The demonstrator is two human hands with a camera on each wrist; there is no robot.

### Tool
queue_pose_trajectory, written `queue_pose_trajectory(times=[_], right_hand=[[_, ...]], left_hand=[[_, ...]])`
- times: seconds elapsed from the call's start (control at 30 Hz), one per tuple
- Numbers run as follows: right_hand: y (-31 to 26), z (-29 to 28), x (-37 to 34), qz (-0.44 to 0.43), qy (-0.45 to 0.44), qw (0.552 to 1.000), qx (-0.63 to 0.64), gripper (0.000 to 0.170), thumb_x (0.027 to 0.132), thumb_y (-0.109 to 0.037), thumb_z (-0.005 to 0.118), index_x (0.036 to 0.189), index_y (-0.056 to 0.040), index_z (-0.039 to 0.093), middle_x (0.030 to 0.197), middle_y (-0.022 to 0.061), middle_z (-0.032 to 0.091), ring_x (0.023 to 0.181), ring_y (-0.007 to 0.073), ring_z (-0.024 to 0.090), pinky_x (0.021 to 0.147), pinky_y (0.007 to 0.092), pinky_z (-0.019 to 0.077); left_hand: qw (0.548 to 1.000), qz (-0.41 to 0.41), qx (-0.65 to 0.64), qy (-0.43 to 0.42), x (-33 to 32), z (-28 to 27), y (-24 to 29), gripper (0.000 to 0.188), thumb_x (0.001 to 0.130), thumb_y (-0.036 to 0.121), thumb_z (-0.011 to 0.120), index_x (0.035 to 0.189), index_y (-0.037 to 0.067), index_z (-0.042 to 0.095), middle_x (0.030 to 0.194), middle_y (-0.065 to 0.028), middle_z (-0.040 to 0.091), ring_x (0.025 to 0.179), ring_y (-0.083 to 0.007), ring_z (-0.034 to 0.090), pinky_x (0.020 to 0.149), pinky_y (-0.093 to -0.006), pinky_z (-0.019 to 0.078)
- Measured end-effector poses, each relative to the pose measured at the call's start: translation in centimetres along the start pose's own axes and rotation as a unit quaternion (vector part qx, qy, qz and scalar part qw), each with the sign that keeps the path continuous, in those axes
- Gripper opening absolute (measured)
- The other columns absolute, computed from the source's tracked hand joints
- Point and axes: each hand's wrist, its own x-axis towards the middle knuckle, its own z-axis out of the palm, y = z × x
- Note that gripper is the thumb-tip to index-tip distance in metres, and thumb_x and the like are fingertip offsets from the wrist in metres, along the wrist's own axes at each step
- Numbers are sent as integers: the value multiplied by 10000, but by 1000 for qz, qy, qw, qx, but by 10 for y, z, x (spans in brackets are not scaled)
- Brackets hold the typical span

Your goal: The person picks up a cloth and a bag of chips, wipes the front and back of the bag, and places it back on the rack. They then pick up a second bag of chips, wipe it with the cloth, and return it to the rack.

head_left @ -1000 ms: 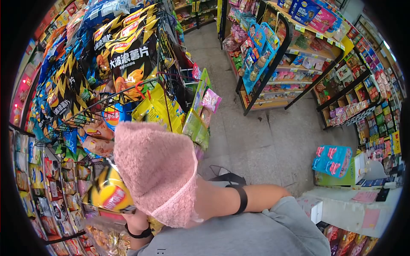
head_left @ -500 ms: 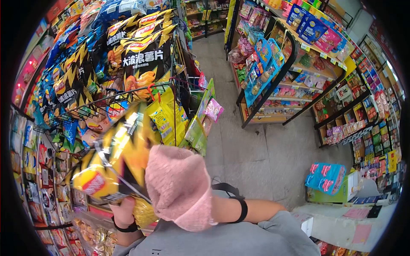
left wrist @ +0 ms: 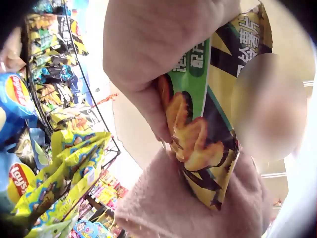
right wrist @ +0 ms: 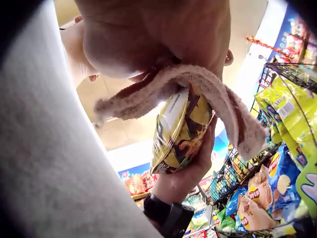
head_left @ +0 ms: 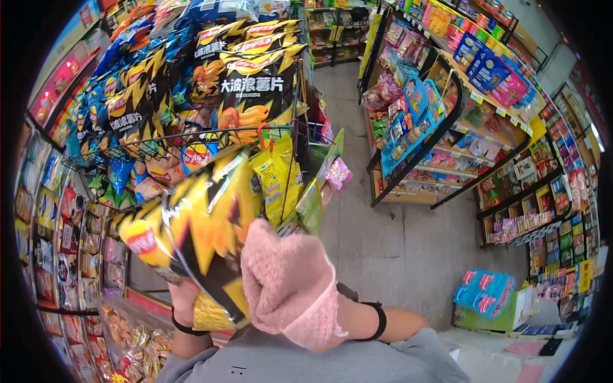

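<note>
A black and yellow bag of potato chips [head_left: 211,223] is tilted in front of my body, gripped at its lower left by my left hand [head_left: 184,299]. In the left wrist view the fingers of that hand wrap over the bag's side, beside a picture of chicken wings. A fuzzy pink cloth [head_left: 287,281] drapes over my right hand and hides it in the head view. From the right wrist, my right hand [right wrist: 158,34] holds the cloth against the bag's edge, with the left hand's fingers round the far side.
A wire rack [head_left: 191,135] full of chip bags stands close ahead on the left. Yellow snack packs [head_left: 276,172] hang at its right corner. Farther right is a black-framed shelf [head_left: 456,96] with a blue hanging display. A counter [head_left: 485,345] lies at lower right, beside a blue package [head_left: 484,293].
The cloth has moved from in front of the chip bag to its right edge, uncovering most of the bag's face. The whole scene has shifted rightward in the head view.
</note>
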Motion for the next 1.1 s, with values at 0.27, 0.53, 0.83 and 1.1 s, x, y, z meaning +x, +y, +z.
queue_pose_trajectory(times=[0.27,0.53,0.83,1.1], right_hand=[[0,-14,-6,-15,-60,996,68,353,784,-121,625,1123,-49,560,842,171,598,745,347,572,635,362,477],[24,-12,-23,-10,-96,995,-16,383,808,-132,591,1178,-46,546,1008,176,594,918,346,559,779,370,442],[54,-4,-41,4,-183,974,132,478,855,-114,542,1312,-5,456,1311,177,467,1246,314,411,1069,395,252],[25,-17,-50,204,78,927,307,611,853,-351,549,1322,23,426,1310,158,504,1214,280,502,1003,414,425]], left_hand=[[999,11,-32,12,3,9,-1,535,925,254,513,1360,-24,377,1252,-164,545,1102,-282,577,932,-405,478],[984,-34,169,-43,24,20,-3,707,763,166,774,1344,4,405,1300,-90,527,1166,-193,529,983,-348,420],[998,2,66,-20,32,9,-28,670,852,349,688,1346,6,392,1279,-90,532,1156,-198,533,979,-358,425],[999,-1,-34,-27,34,30,-19,561,939,380,556,1330,3,416,1252,-102,558,1101,-189,572,931,-340,469]])
